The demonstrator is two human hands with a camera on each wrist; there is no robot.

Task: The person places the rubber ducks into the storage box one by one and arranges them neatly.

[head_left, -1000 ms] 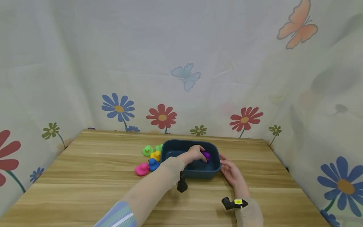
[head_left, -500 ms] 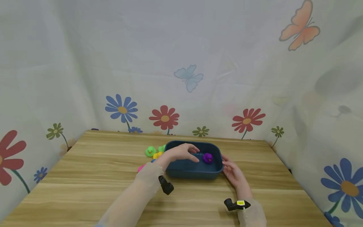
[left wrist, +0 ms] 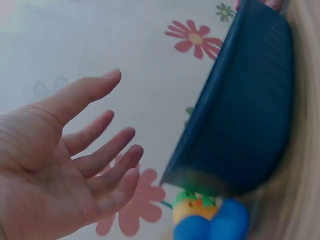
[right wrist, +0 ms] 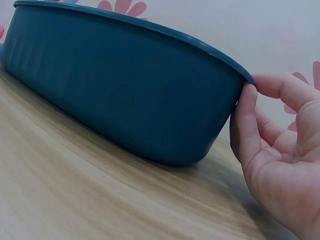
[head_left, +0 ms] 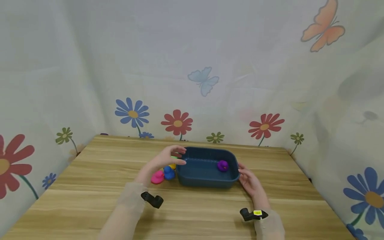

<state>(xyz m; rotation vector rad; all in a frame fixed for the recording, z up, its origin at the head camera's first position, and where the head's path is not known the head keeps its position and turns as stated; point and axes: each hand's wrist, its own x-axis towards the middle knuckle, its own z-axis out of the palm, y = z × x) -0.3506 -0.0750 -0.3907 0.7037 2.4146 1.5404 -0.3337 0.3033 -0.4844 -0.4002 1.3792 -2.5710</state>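
Note:
A dark blue plastic bin (head_left: 207,182) stands on the wooden table, with a purple rubber duck (head_left: 222,165) inside toward its right end. My left hand (head_left: 166,158) is above the ducks at the bin's left end, fingers spread and nothing held. Beneath and beside it are a pink duck (head_left: 157,177), a blue duck (head_left: 169,173) and a yellow duck (left wrist: 186,211); a bit of green (left wrist: 184,196) shows behind, mostly hidden. At the other end, my right hand (head_left: 251,182) touches the bin with its fingertips, right under the rim in the right wrist view.
The wooden table (head_left: 210,213) reaches back to a pale flower-printed curtain (head_left: 144,66), which also hangs at both sides. A black camera (head_left: 152,200) is strapped to the left wrist, another black camera (head_left: 253,214) to the right.
My left hand has let go of the purple duck inside the bin and moved left, out over the ducks. My right hand keeps its place at the bin's right end.

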